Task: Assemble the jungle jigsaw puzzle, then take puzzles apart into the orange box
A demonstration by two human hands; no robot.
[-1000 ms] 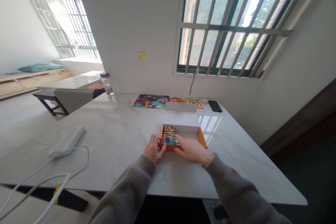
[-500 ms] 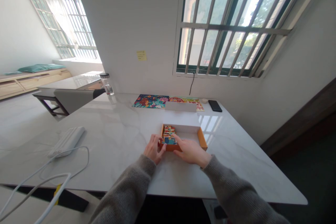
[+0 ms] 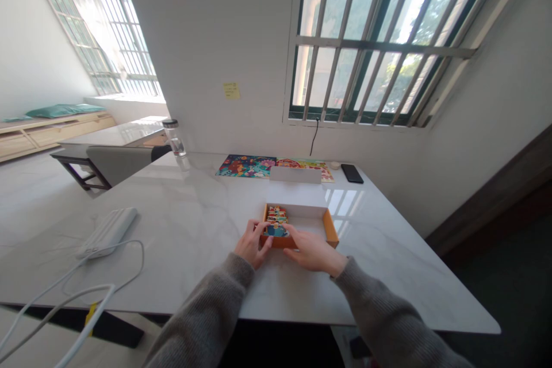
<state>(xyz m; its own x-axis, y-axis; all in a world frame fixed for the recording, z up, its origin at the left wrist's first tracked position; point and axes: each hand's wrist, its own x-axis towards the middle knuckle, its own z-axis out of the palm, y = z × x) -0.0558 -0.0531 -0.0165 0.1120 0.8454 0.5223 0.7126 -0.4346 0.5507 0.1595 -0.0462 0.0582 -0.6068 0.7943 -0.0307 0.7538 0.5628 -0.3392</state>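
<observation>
An orange box (image 3: 331,228) with a white inside lies open on the marble-patterned table. Colourful puzzle pieces (image 3: 276,217) are stacked in its left part; its right part shows bare white. My left hand (image 3: 251,243) is at the box's front left corner, fingers apart, with the fingertips at the wall and the edge of the pieces. Over the front wall reaches my right hand (image 3: 311,248), its index finger touching or very near the front pieces, its thumb lower outside the box. Neither hand visibly holds a piece.
Behind the box stands a white lid flap (image 3: 295,175), with two colourful picture sheets (image 3: 245,166) behind it. A black phone (image 3: 352,173) lies at the back right, a glass bottle (image 3: 175,138) at the back left. A white power strip (image 3: 107,233) with cables is on the left.
My right index finger has shifted slightly on or over the front pieces. The whole view has moved a little; otherwise the hands and box stay in nearly the same place.
</observation>
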